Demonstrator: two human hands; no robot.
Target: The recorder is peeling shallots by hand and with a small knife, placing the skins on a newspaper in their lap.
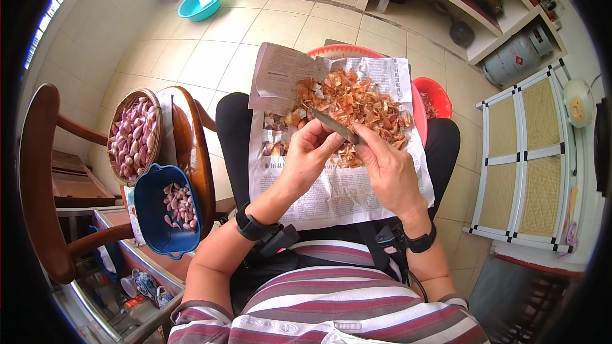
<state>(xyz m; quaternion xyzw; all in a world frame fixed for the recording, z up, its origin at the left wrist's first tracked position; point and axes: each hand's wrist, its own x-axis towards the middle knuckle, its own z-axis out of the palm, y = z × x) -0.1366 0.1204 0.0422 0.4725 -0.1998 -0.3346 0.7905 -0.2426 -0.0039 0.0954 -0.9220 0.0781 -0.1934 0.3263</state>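
Observation:
Both hands meet over a newspaper sheet (306, 210) spread across my lap. A small knife with a dull grey blade (332, 124) slants between them. The fingers and thumb of my left hand (311, 153) close around the blade's near side. My right hand (394, 172) pinches the blade's lower right end between thumb and fingers; any handle is hidden. Whether a shallot sits between the fingertips cannot be seen. Just beyond and below the hands lies a heap of dry, orange-brown shallot skins (354, 91).
On a wooden chair (198, 129) to my left stand a wicker basket (159, 138) of pinkish peeled shallots and a blue plastic basket (148, 229) holding fewer. A pink basin (354, 50) supports the newspaper; a red bowl (442, 95) is right. A turquoise basin (191, 13) rests on the tiles.

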